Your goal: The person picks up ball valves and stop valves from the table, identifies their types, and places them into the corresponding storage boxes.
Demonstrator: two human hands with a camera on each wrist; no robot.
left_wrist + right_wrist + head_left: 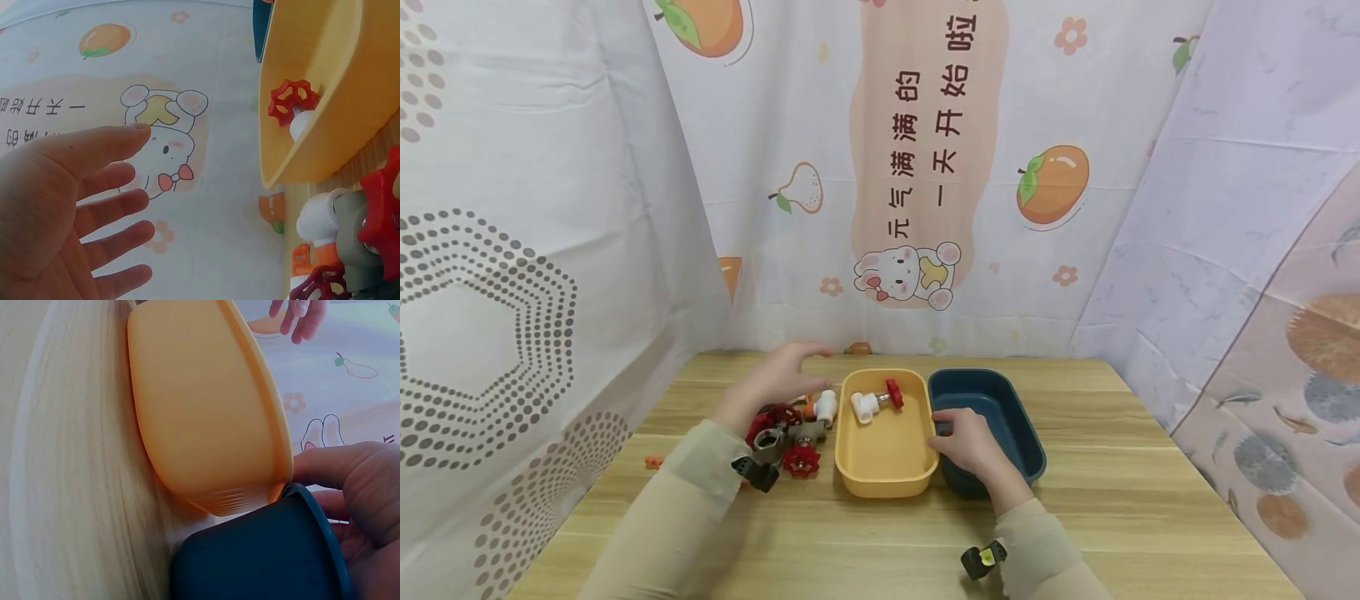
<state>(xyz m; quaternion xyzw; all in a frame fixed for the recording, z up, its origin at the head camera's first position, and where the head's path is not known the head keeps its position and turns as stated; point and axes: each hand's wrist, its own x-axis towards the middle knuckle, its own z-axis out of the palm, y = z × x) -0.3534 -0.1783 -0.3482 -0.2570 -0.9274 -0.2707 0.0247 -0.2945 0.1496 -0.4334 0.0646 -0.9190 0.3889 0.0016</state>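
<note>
My left hand (782, 375) hovers above the valve pile left of the yellow bin (887, 483), its fingers spread and holding nothing. In the left wrist view, that hand (81, 212) appears with its palm exposed. A white pipe valve with a red handwheel (868, 405) lies inside the bin. My right hand (973, 446) is where the yellow bin meets the dark blue bin (1026, 425), pinching the yellow bin's right rim. From the right wrist, the thumb of this hand (375, 494) reaches behind the yellow rim, while other fingers extend over the blue rim; their tips are hidden.
Several valves and fittings crowd the wooden table (1112, 500) left of the yellow bin, including a red-wheeled valve (801, 460) and a white fitting (825, 407). A small orange piece (653, 462) lies farther left. Printed cloth (820, 275) hangs behind the table.
</note>
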